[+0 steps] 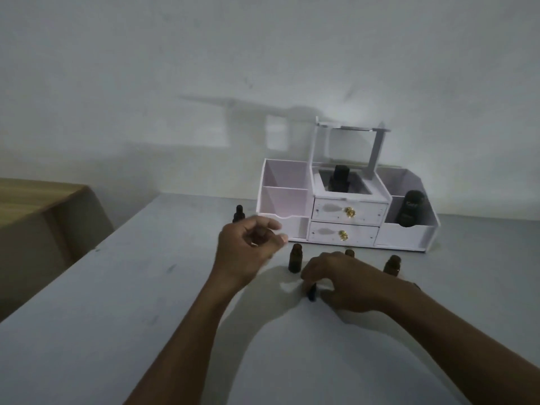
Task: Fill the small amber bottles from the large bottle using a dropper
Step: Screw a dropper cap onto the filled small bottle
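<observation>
The grey desk [122, 302] stands by a pale wall in a dim room. The task seems hardly begun: the large bottle [412, 209] sits in the white organiser [280, 197], well beyond the fingers. Three small amber bottles [295, 257] stand just past the right hand [347, 283], which pinches one small dark piece [312, 294], perhaps the dropper. The left hand [251, 247] hovers, loosely curled, holding nothing visible.

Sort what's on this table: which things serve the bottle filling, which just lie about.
Job: small amber glass bottles; large dark round bottle, right compartment; dark dropper-topped bottle; small dark piece in the right hand's grip.
Lying about: white drawer organiser; dark capped bottle in its middle compartment; brown wooden surface, far left.
</observation>
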